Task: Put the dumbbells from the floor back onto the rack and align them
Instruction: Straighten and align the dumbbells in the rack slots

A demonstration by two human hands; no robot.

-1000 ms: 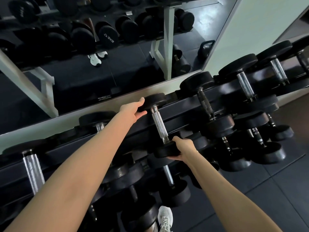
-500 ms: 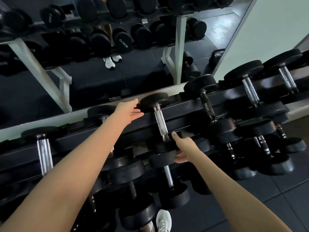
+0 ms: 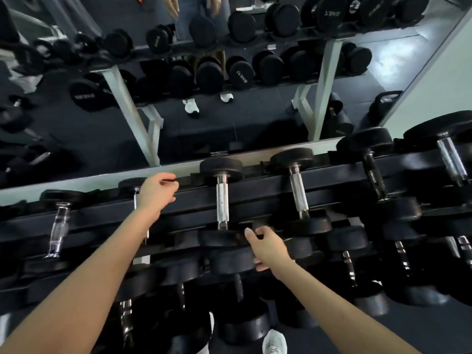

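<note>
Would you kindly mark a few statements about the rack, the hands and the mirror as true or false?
1. The silver-handled dumbbell between the hands lies on the top tier of the rack. True.
2. The left hand grips its handle. False: the hand is apart from it, to its left, holding nothing.
3. The mirror shows white shoes. True.
4. A kettlebell sits on the top tier. False: it shows only in the mirror, on the floor.
5. The right hand reaches farther back than the left. False: it is at the near side of the rack.
</note>
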